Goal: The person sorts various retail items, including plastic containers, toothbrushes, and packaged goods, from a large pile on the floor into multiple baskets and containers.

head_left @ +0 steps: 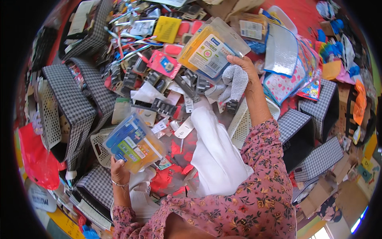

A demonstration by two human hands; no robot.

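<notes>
My left hand (pixel 119 172) is closed on the lower corner of a clear plastic case (pixel 133 141) with blue and yellow contents and a green-and-white label. Farther out, my right hand (pixel 247 71) grips a second clear plastic case (pixel 211 49), also yellow and blue inside, with a white label. A grey fuzzy cloth (pixel 234 79) hangs at the right hand's fingers, beside that case; how it is held is partly hidden. Both cases are raised and tilted above a heap of small goods. Below the right case lie several black packaged pieces (pixel 163 106) and a pink card pack (pixel 164 63).
Toothbrushes (pixel 133 51) and a yellow pack (pixel 167 29) lie in the heap ahead. Houndstooth bins (pixel 69 89) stand at the left, with more bins (pixel 296 135) at the right. A white perforated basket (pixel 244 123) sits by my right forearm. Plastic pouches (pixel 281 51) lie far right.
</notes>
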